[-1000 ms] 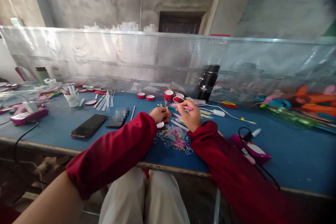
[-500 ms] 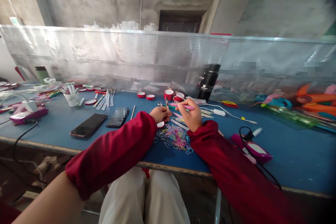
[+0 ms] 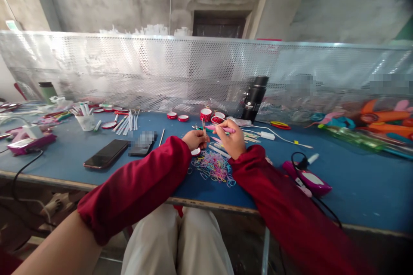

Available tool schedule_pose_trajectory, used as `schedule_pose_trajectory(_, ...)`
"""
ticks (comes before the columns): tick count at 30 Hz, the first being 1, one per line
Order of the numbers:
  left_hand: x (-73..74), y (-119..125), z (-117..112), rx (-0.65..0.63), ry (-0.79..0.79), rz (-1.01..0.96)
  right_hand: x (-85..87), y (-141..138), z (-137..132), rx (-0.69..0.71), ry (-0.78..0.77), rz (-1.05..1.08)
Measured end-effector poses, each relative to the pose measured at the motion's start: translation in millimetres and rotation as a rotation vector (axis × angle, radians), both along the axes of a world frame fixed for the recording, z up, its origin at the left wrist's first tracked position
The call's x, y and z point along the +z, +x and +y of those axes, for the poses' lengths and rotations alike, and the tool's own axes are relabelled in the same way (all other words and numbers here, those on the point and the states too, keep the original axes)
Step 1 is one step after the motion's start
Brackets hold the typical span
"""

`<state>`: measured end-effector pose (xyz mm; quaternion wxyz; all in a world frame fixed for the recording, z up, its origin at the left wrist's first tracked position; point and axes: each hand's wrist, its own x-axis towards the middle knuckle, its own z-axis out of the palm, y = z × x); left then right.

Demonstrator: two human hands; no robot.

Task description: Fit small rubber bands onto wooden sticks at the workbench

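Observation:
My left hand (image 3: 194, 139) is closed on a thin, flat, light-brown stick (image 3: 204, 126), which stands upright above the fingers. Pinched in my right hand (image 3: 235, 141) is a pink pen (image 3: 227, 129), its tip end pointing left toward the stick. Whether tip and stick touch is too small to tell. A heap of small coloured loops (image 3: 215, 167) lies on the table just below both hands. Beside my left hand sits a shallow white dish with a red rim (image 3: 195, 152), partly covered. White and pink pens (image 3: 219, 151) lie under my right hand.
Red round tins (image 3: 205, 114) and a black bottle (image 3: 254, 99) stand behind the hands. Two phones (image 3: 107, 154) and a white cup of pens (image 3: 85, 121) are on the left. A purple device with a cord (image 3: 311, 179) lies right of my right forearm. A perforated metal screen (image 3: 167, 73) bounds the table's back.
The whole view has shifted slightly, so things appear a little further left and up. Both hands keep their hold on the stick and the pen.

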<state>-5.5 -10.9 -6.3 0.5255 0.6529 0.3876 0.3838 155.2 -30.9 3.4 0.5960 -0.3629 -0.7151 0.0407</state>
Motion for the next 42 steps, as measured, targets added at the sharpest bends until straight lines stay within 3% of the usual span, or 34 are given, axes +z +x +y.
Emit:
schedule_pose_trajectory(30, -1.1, -1.4, 1.8, -0.042, -0.008, -0.003, -2.3, -1.4, 0.0, 0.007, -0.006, 0.038)
schedule_pose_trajectory(36, -4.5, -0.9, 5.8, -0.036, -0.007, -0.024, 0.0, 0.6, -1.4, -0.060, 0.011, 0.038)
schedule_pose_trajectory(42, -3.7, -0.7, 4.6, -0.040, -0.008, -0.014, -0.9, 0.9, 0.3, -0.004, 0.009, -0.016)
